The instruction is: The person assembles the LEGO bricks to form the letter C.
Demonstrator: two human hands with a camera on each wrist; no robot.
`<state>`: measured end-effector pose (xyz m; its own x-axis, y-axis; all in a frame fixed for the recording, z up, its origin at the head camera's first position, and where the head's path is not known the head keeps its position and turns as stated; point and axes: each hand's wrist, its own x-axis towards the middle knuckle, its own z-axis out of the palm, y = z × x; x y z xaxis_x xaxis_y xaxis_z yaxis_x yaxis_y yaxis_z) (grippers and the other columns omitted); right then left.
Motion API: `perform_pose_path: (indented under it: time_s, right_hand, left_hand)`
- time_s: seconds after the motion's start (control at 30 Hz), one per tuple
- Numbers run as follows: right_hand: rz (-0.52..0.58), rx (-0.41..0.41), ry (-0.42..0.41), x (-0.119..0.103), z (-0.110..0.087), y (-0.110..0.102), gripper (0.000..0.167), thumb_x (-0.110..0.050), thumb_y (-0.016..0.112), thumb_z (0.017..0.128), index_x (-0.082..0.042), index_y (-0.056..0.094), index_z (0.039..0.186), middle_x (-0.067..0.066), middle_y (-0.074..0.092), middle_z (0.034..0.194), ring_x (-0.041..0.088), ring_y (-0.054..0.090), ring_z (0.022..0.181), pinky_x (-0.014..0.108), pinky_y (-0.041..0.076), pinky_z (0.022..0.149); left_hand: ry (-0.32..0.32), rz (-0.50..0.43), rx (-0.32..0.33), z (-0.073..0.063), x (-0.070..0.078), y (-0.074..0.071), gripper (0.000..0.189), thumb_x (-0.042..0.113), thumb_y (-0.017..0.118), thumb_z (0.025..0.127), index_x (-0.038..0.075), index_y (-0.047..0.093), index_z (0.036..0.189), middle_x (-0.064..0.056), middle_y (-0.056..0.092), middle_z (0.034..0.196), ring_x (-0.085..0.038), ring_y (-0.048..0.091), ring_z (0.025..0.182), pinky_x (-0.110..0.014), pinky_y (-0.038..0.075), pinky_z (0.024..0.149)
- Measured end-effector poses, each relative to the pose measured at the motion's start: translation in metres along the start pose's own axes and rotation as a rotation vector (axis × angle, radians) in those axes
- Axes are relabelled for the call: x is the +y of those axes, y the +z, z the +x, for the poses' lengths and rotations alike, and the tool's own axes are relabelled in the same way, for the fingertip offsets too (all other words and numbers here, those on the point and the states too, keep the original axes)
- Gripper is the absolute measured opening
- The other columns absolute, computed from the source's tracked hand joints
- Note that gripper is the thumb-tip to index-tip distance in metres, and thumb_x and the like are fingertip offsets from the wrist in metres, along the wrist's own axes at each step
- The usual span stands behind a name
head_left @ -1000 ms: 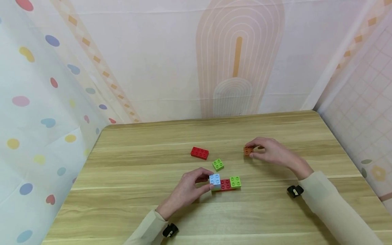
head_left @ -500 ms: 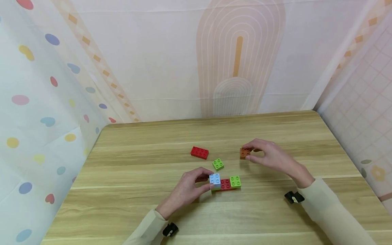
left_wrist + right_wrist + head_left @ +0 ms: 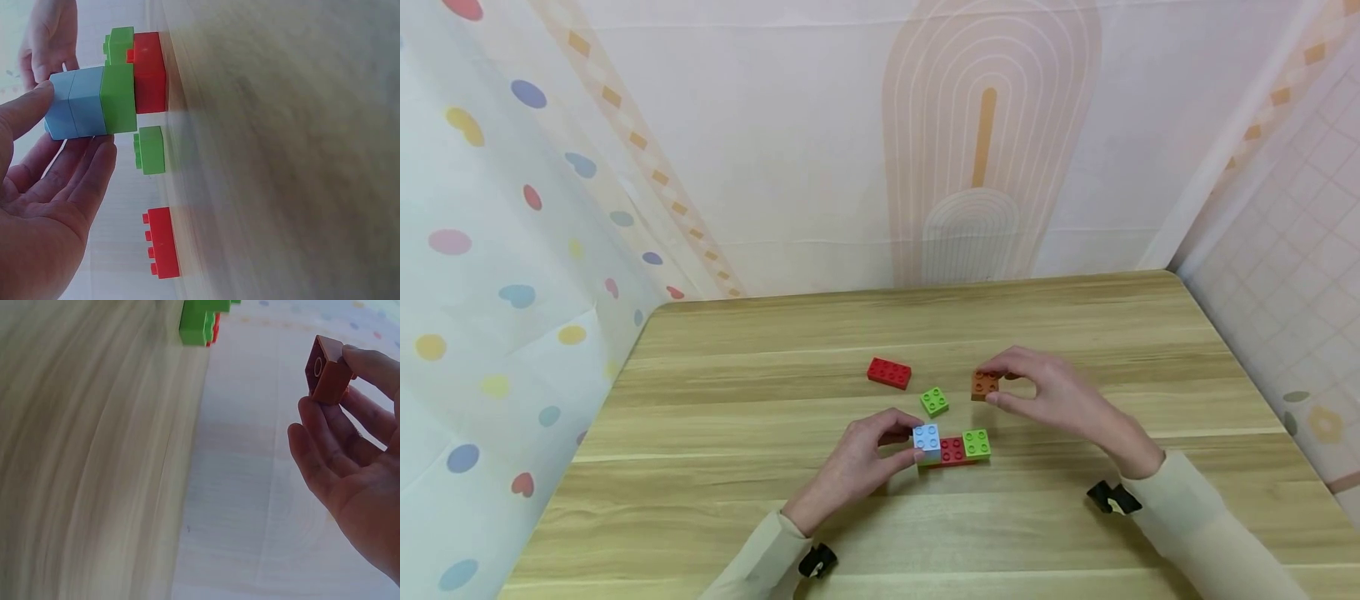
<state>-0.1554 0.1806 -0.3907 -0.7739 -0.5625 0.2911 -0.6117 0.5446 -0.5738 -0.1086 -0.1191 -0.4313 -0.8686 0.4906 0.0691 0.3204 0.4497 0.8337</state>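
Note:
My left hand [image 3: 861, 467] holds two light blue bricks [image 3: 76, 103] between thumb and fingers. They sit stacked on a green brick [image 3: 119, 99] at the left end of a red brick [image 3: 952, 451]. Another green brick [image 3: 976, 444] tops the red brick's right end, and bare red studs show between. My right hand [image 3: 1052, 398] pinches an orange-brown brick [image 3: 984, 386] behind and slightly right of this assembly. In the right wrist view the brown brick [image 3: 332, 378] is off the table, with its hollow underside showing.
A loose small green brick [image 3: 934, 402] lies just behind the assembly. Farther back and left is a loose red brick [image 3: 889, 373]. The wooden table [image 3: 737, 358] meets patterned cloth hangings [image 3: 805, 167] at its back and sides.
My right hand has carried the brown brick left and toward the front, closer to the assembly. My left hand has stayed in place on the light blue bricks.

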Motion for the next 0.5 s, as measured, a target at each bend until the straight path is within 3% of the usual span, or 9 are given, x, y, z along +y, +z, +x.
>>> perform_pose_path:
  time_s: [0.27,0.5]
  right_hand:
    - [0.024,0.027,-0.091,-0.015,0.0,0.007,0.036,-0.023,0.078,0.087,-0.013,0.068,0.12,-0.003,0.067,0.114,0.014,0.063,0.103,0.04,0.055,0.087]
    - [0.07,-0.001,-0.102,-0.027,-0.001,0.014,0.035,-0.023,0.077,0.089,-0.014,0.068,0.121,-0.006,0.066,0.116,0.011,0.062,0.104,0.04,0.055,0.087]
  left_hand:
    - [0.006,-0.001,0.003,0.0,-0.001,-0.001,0.029,0.016,0.075,0.09,0.011,0.064,0.117,-0.001,0.068,0.114,-0.018,0.065,0.107,-0.029,0.053,0.092]
    - [0.014,0.002,0.003,0.0,0.0,0.0,0.03,0.016,0.074,0.091,0.01,0.064,0.117,-0.002,0.068,0.115,-0.019,0.065,0.108,-0.03,0.053,0.093]
